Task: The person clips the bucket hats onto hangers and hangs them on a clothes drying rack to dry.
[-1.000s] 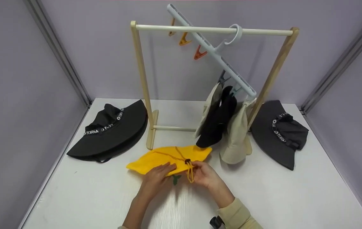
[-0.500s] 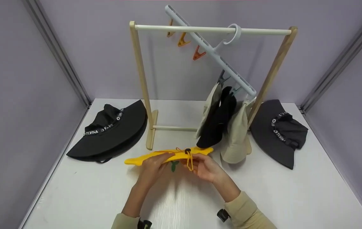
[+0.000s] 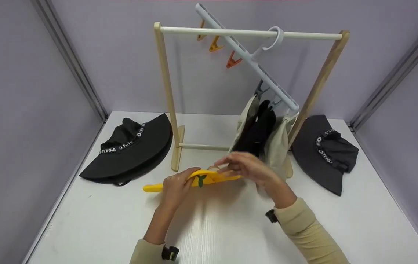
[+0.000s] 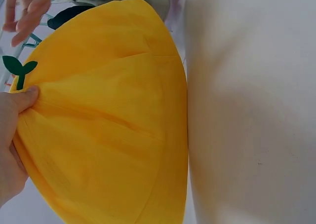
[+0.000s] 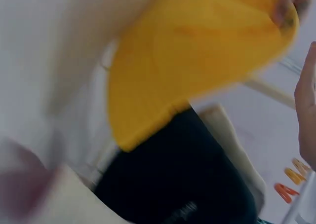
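A floppy yellow bucket hat (image 3: 213, 178) with a green sprout (image 4: 20, 71) on its crown is folded flat just above the table. My left hand (image 3: 175, 186) pinches it beside the sprout, thumb on the near side in the left wrist view. Above the hat's right part, my right hand (image 3: 249, 168) has its fingers loosely extended and holds nothing; it overlaps the hat in the head view. Behind that hand, a black cap (image 3: 254, 135) and beige caps (image 3: 277, 146) hang from a pale clip hanger (image 3: 247, 57). The hat's cord is mostly hidden.
The hanger hooks onto a wooden rack's white rail (image 3: 311, 35) and tilts down to the right. Orange clips (image 3: 233, 60) dangle from its upper half. Dark bucket hats lie left (image 3: 131, 152) and right (image 3: 326, 154) of the rack on the white table (image 3: 91, 227).
The yellow hat has tipped up, bringing its sprout side into view. My right hand has let go of the hat and cord and risen toward the hanging caps. My left hand keeps its hold.
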Motion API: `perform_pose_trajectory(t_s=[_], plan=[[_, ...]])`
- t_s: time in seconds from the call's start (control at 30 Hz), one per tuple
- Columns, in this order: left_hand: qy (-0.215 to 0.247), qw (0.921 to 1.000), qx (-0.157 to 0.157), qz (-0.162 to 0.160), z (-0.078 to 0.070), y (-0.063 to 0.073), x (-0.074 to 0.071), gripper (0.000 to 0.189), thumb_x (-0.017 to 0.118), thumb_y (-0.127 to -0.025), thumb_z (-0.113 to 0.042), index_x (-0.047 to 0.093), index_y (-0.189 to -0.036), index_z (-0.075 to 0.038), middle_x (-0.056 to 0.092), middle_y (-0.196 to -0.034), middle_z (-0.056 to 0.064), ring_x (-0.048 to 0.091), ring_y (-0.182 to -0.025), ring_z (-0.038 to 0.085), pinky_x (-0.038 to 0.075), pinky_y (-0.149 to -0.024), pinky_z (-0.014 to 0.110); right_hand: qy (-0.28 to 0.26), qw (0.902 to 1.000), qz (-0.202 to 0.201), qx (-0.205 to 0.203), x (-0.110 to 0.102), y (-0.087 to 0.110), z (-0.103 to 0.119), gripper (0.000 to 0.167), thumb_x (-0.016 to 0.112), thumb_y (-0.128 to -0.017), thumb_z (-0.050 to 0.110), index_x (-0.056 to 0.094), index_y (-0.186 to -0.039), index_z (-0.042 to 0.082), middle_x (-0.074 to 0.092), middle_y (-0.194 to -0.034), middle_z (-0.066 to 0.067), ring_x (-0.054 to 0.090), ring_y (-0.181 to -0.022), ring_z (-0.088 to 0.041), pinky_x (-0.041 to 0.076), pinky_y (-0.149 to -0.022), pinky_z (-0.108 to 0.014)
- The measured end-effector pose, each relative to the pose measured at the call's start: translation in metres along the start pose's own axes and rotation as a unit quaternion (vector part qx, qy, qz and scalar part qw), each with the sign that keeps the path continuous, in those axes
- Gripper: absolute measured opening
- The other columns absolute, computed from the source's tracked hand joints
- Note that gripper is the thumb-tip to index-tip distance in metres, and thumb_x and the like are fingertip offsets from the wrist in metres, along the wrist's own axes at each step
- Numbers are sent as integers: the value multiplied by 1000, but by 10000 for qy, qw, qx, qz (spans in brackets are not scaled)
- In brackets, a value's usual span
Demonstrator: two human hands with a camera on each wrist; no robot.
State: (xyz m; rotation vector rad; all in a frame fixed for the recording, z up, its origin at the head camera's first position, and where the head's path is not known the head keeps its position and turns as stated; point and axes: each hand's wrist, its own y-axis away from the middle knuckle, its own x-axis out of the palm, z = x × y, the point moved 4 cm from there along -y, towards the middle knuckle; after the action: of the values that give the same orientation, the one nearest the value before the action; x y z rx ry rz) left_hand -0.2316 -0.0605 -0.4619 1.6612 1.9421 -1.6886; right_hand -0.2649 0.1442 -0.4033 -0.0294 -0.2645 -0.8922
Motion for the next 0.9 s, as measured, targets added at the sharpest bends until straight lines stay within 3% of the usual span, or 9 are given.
perform_pose_trajectory(t_s=[0.1,0.2,0.3,0.43,0.57,0.73,0.9], plan=[[-55,9999,-78,53,1,0,0,20,71,-79,-11,69,-99,-15,70,-85,3,62,-57,20,47,-47,32,131,9979,-517,-370,-13,-14,40,24,45,-98,14,57,-110,-3,57,-116,-20,57,-103,-33,37,-92,-50],[-199,9997,-53,102,1,1,-1,24,72,-78,-11,68,-101,-15,69,-86,3,62,-57,21,47,-47,33,280,9896,-1222,-704,-26,-30,74,24,47,-97,12,53,-113,-4,54,-118,-19,55,-105,-32,40,-91,-45],[-236,9996,-13,151,1,1,-1,25,72,-78,-11,68,-103,-15,69,-88,4,62,-57,22,48,-48,33,532,9774,-1876,-818,-35,-44,100,27,45,-97,10,47,-119,-5,50,-122,-18,52,-108,-29,42,-91,-38],[-236,9995,-23,199,1,1,0,24,71,-80,-10,68,-103,-15,69,-87,4,60,-55,20,48,-48,32,600,9645,-2435,-825,-44,-63,126,32,43,-97,7,40,-125,-6,46,-123,-17,47,-112,-29,40,-93,-36],[-241,9995,-22,187,1,2,1,23,70,-80,-8,69,-102,-14,69,-85,4,57,-50,18,46,-46,31,511,9584,-2714,-718,-50,-78,142,33,44,-96,6,38,-127,-5,43,-123,-15,45,-113,-28,38,-95,-37],[-190,9996,-65,216,0,2,0,24,70,-79,-8,69,-102,-15,69,-86,4,58,-51,19,46,-45,32,325,9563,-2856,-532,-56,-91,152,45,45,-95,6,30,-136,-4,34,-135,-17,41,-119,-28,37,-96,-35],[-177,9995,-58,252,1,3,1,24,70,-80,-10,68,-103,-16,69,-88,3,61,-56,21,47,-47,34,10,9641,-2570,-675,-59,-101,151,66,45,-94,6,5,-147,7,13,-149,-13,30,-129,-24,34,-97,-31]])
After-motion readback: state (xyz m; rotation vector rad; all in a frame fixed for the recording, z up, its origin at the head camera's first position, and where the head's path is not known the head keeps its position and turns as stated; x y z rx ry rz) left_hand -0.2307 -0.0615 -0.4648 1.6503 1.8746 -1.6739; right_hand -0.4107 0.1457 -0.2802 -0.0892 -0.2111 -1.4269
